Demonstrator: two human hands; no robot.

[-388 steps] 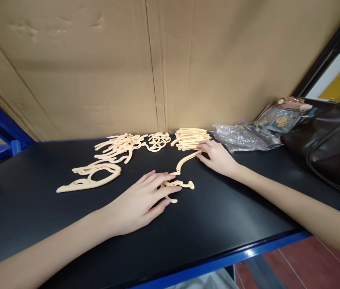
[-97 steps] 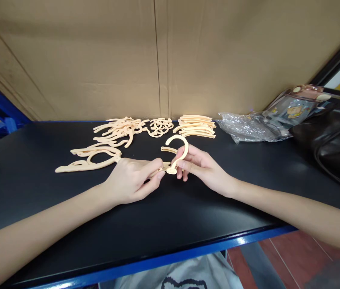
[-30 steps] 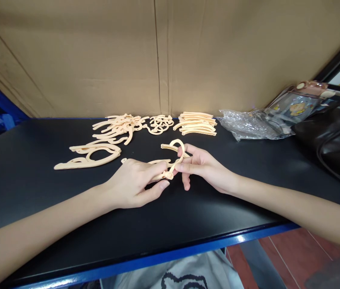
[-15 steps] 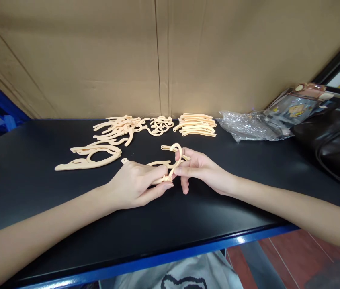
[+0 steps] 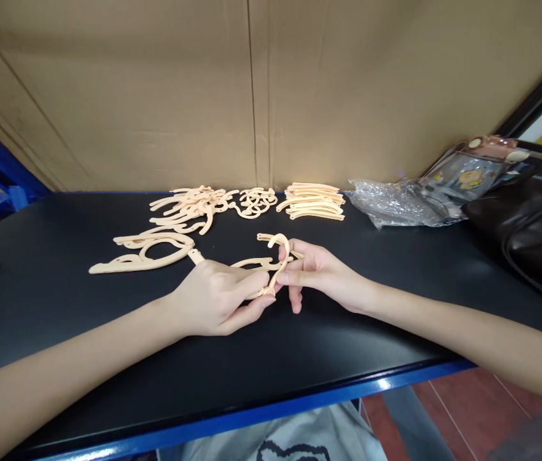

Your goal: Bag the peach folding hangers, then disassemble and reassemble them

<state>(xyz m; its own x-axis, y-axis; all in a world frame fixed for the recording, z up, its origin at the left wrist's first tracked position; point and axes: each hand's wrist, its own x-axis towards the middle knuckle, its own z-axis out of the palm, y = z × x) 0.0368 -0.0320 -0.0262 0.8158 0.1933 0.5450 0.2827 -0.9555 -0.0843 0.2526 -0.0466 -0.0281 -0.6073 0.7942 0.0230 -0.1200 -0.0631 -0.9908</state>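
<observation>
Both my hands meet over the middle of the black table. My left hand (image 5: 225,296) is closed around a cream plastic hanger arm (image 5: 195,256), whose end sticks out behind the knuckles. Between thumb and fingers of my right hand (image 5: 316,275) is a curved cream hanger hook (image 5: 284,250), its bend pointing up. The hook's lower end meets the piece at my left fingertips; whether it is seated there I cannot tell. Just behind my hands lie more cream hanger pieces (image 5: 252,262), partly covered by the fingers.
Folded hangers (image 5: 165,259) lie at the left. Along the back are a pile of hanger arms (image 5: 194,203), a heap of hooks (image 5: 257,202) and a stack of curved bars (image 5: 316,200). Crumpled clear plastic (image 5: 396,203) and a dark leather bag (image 5: 525,218) sit at the right.
The hanger arm in my left hand has tilted slightly, so more of its end shows behind the knuckles. My right hand keeps its hold on the hook, nearly in place.
</observation>
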